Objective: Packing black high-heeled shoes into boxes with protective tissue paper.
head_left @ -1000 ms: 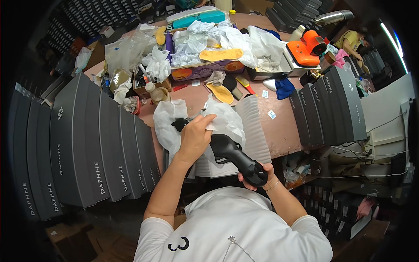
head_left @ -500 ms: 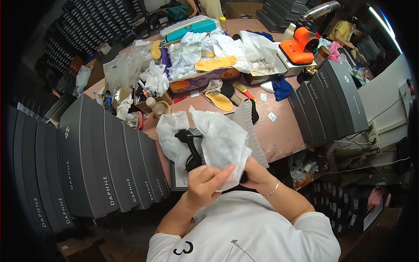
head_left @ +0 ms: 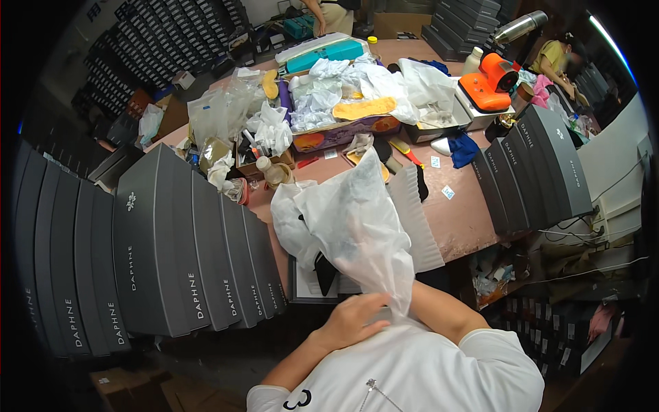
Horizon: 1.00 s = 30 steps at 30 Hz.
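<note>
A thin white shoe bag (head_left: 353,206) stands stretched up in front of me. My right hand (head_left: 365,223) is inside it, a skin-toned shape through the fabric with its fingers hidden. Faint dark patches also show through the cloth. Beside the bag's lower end is my left hand (head_left: 353,319), slightly blurred, fingers stretched and thumb apart. Behind, to the left, a second white bag (head_left: 288,206) partly covers a black shoe (head_left: 325,273), whose pointed end shows over an open grey shoebox (head_left: 302,292).
Grey shoeboxes (head_left: 158,240) stand stacked at left, with more boxes (head_left: 542,165) at right. Across the pink table (head_left: 467,213) are a carton of crumpled paper (head_left: 343,134), yellow insoles (head_left: 364,108), an orange device (head_left: 489,86) and corrugated white paper (head_left: 419,220). Another person (head_left: 555,62) works far right.
My right hand has gone up into the white bag, stretching it upward and away. My left hand has moved lower and its fingers have straightened. The bag now hides most of the black shoe.
</note>
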Available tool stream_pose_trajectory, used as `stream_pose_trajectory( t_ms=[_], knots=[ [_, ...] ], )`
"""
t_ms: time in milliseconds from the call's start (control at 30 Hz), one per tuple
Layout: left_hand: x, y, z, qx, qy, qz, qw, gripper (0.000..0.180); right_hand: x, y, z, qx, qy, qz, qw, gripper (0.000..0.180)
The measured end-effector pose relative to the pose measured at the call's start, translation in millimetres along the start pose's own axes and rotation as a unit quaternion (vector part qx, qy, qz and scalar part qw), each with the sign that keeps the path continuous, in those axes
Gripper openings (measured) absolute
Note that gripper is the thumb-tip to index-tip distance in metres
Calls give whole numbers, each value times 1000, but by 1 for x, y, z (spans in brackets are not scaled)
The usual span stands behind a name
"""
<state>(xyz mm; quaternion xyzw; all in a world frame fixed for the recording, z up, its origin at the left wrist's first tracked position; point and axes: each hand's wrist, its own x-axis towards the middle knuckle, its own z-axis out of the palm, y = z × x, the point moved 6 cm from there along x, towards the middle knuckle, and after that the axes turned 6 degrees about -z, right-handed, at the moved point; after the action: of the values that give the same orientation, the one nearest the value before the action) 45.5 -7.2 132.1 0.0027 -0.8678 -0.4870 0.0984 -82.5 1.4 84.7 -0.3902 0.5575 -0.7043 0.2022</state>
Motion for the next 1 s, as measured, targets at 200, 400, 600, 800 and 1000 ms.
stream_pose_trajectory(
  t_ms=[200, 400, 600, 800, 1000],
  knots=[
    [-9, -113, 14, -673, 244, -372, 590, 80, -26, 2, 26, -62, -116, -29, 991, 44],
    [6, -111, -76, -428, 470, -175, 752, 49, -91, 21, -11, 382, -17, 425, 821, 71],
    [18, -70, 72, -409, 165, -250, 862, 68, -51, 14, -63, 73, 77, 223, 969, 51],
    [-78, -172, 79, -378, 19, -532, 758, 28, -80, 136, -79, -271, -141, 294, 906, 45],
    [-37, -160, 2, -18, 245, -340, 908, 24, -80, 130, -57, -511, -180, 63, 838, 53]
  ],
)
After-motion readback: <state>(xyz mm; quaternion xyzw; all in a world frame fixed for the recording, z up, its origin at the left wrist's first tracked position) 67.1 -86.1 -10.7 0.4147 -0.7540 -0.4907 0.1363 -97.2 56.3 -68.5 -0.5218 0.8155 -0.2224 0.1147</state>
